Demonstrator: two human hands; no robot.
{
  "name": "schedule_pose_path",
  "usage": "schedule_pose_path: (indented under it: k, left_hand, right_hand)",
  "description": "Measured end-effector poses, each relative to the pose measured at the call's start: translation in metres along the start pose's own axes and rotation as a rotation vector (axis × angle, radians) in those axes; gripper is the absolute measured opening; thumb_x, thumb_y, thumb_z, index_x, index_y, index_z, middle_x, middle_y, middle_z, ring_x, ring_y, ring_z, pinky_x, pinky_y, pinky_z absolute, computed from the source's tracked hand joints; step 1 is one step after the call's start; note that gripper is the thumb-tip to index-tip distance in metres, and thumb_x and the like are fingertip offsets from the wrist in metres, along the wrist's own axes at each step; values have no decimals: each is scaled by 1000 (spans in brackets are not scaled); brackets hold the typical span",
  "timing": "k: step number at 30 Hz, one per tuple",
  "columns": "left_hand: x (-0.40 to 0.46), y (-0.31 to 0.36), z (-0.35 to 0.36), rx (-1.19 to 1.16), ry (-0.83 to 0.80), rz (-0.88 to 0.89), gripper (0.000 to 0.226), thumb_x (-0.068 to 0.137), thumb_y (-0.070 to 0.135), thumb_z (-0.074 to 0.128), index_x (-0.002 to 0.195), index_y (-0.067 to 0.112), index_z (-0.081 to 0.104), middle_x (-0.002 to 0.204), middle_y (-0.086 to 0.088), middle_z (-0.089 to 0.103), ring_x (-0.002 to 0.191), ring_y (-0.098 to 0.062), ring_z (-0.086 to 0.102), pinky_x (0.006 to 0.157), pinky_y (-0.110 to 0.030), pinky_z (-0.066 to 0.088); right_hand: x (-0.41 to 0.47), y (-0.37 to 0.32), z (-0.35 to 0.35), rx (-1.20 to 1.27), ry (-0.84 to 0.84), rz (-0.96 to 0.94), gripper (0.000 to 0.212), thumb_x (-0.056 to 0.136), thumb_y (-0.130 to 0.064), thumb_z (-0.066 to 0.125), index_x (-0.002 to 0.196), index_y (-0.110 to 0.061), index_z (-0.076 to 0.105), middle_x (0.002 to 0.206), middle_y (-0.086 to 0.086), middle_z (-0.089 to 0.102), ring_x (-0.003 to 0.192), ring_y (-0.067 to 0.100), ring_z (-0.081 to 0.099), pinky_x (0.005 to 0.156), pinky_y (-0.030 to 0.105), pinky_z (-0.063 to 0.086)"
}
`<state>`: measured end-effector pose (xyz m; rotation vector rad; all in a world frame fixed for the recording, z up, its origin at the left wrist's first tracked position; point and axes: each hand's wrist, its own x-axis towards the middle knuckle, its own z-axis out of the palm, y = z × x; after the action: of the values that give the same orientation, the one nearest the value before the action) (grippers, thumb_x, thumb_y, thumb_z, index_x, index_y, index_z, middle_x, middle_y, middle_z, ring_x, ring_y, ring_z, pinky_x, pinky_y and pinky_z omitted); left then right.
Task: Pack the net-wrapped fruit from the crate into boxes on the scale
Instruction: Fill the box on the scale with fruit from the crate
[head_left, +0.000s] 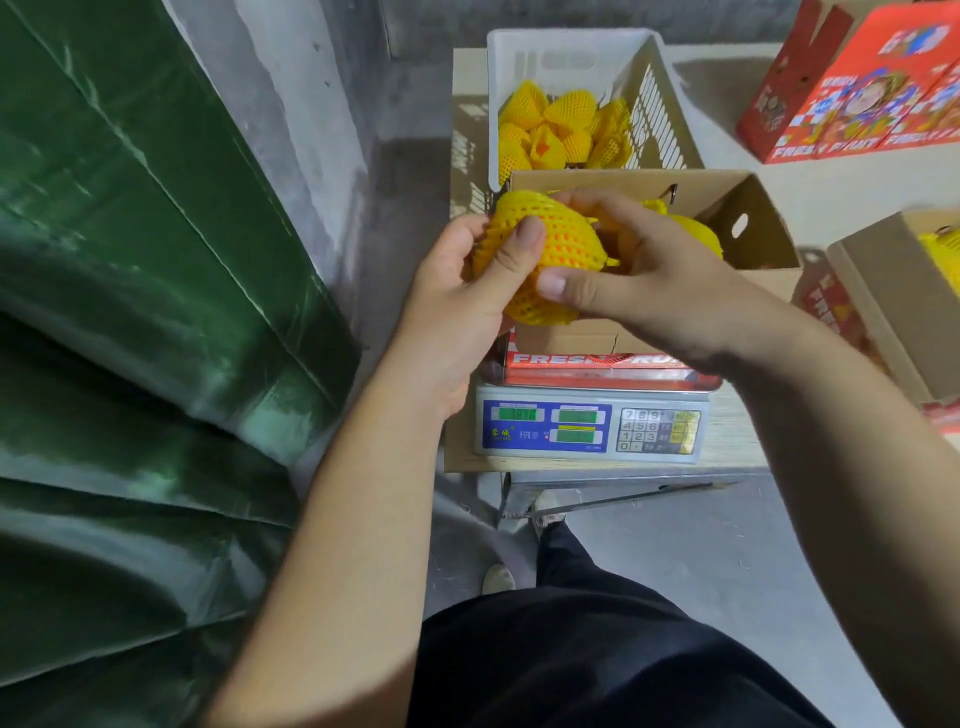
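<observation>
Both hands hold one fruit in yellow foam net (550, 244) above the near left corner of the open cardboard box (763, 228). My left hand (478, 280) grips it from the left, thumb across the net. My right hand (639, 275) grips its right side, thumb underneath. The box stands on the grey electronic scale (592, 431), and more net-wrapped fruit (691, 228) lies inside it, partly hidden by my right hand. Behind it, the white plastic crate (566, 47) holds several net-wrapped fruits (561, 127).
A green tarpaulin (130, 312) fills the left side. Red printed fruit boxes (857, 93) stand at the back right. Another open cardboard box (893, 291) with yellow fruit sits at the right edge. The scale rests on a cardboard-topped table (737, 431).
</observation>
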<state>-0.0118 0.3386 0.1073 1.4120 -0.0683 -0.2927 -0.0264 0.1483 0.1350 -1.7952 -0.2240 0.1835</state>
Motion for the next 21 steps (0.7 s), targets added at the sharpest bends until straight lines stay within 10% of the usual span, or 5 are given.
schedule_pose_path:
  k: [10, 21]
  left_hand:
    - [5, -7, 10, -30, 69, -64, 92, 59, 69, 91, 136, 36, 53, 115, 14, 76, 105, -13, 76, 84, -39, 64]
    - [10, -4, 26, -140, -26, -149, 45, 92, 50, 70, 133, 36, 60, 139, 1, 67, 113, -19, 74, 102, -40, 58]
  right_hand:
    - [-11, 15, -1, 52, 31, 27, 82, 77, -24, 84, 149, -18, 46, 135, 8, 64, 121, 24, 66, 101, 48, 57]
    - [-9, 31, -43, -10, 365, -144, 79, 77, -38, 90, 142, -24, 48, 133, 8, 62, 117, 24, 67, 95, 48, 59]
